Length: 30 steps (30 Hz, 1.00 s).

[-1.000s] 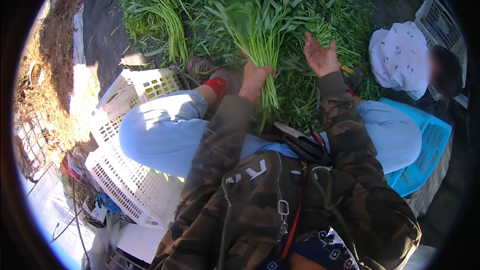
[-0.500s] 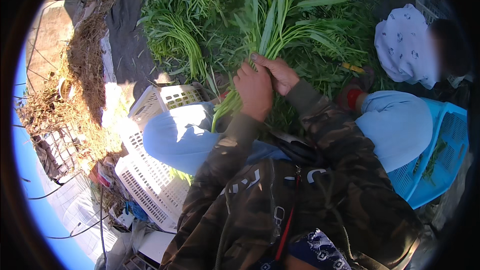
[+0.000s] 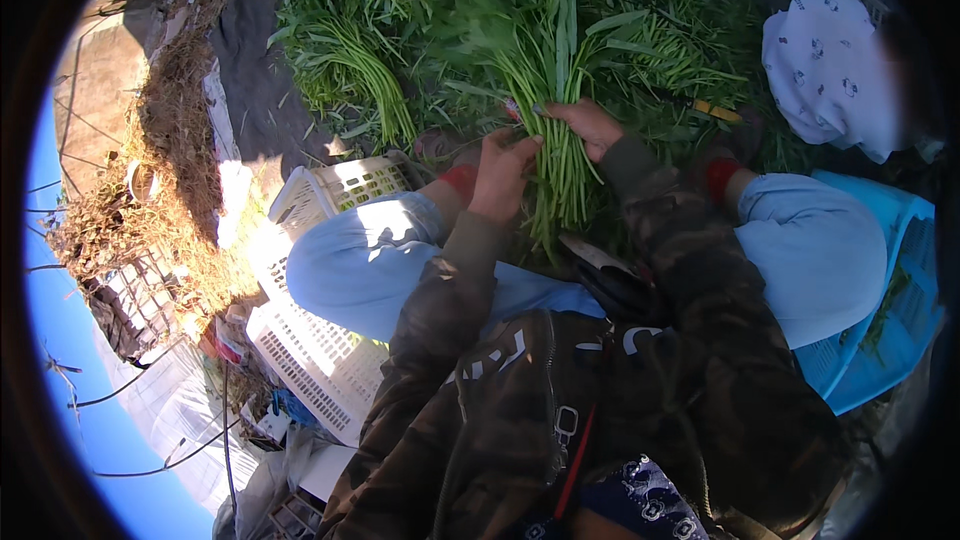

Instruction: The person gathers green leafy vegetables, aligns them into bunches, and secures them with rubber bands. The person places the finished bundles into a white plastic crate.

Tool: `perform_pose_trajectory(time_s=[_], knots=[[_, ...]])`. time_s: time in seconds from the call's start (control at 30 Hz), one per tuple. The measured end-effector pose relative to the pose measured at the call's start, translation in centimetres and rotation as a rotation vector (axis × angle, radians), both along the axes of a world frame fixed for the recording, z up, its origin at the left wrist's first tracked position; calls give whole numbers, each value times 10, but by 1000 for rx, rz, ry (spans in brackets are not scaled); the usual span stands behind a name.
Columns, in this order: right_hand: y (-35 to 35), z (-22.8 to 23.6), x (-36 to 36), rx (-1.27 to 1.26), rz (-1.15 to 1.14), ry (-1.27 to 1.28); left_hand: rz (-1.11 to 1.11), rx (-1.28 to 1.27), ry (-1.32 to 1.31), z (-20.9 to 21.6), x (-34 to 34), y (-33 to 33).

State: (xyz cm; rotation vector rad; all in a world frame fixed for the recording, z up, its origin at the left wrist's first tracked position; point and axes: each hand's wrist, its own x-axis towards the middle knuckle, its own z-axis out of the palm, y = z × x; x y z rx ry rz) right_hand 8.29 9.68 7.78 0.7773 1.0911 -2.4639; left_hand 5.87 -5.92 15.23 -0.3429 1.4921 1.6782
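A bunch of leafy greens [image 3: 565,165] with long stems and narrow leaves, like water spinach, stands between my knees, leaves pointing away from me. My right hand [image 3: 590,128] grips it at the right side, thumb across the stems. At the bunch's left edge, my left hand [image 3: 505,175] is closed with bent fingers, its thumb tip close to the stems; what it pinches, if anything, is hidden. Just above those fingers a small reddish thing [image 3: 513,108] shows, too small to name. Another sheaf of greens [image 3: 370,80] lies farther left on the heap.
A broad heap of loose greens [image 3: 660,0] covers the ground ahead. White plastic crates [image 3: 320,360] stand at my left, a blue crate [image 3: 870,360] at my right. A yellow strip-like object [image 3: 716,110] lies beyond my right knee, near a white patterned cloth [image 3: 830,65].
My left hand has come off its wrap around the stems and moved slightly down, beside the bunch. My right hand keeps its hold; the stems now hang more upright and spread.
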Motion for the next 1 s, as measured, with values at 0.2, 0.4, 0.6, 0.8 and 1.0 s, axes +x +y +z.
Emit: perform_pose_trajectory(time_s=[0.2, 0.4, 0.6, 0.8, 1.0], knots=[[-7, 29, -14, -130, 43, 52, -148, 97, -165, -9, -23, -10], [-21, 14, -30, -130, 42, -7, -36, -15, 33, -30, -24, -10], [-28, 12, -43, -200, 9, -125, -30, -210, 515, -56, -17, -11], [-27, 38, -60, -177, 44, 60, 29, -167, 521, -27, -27, -16], [-24, -36, -41, -217, 142, -210, 63, -44, -326, -76, -37, -34]])
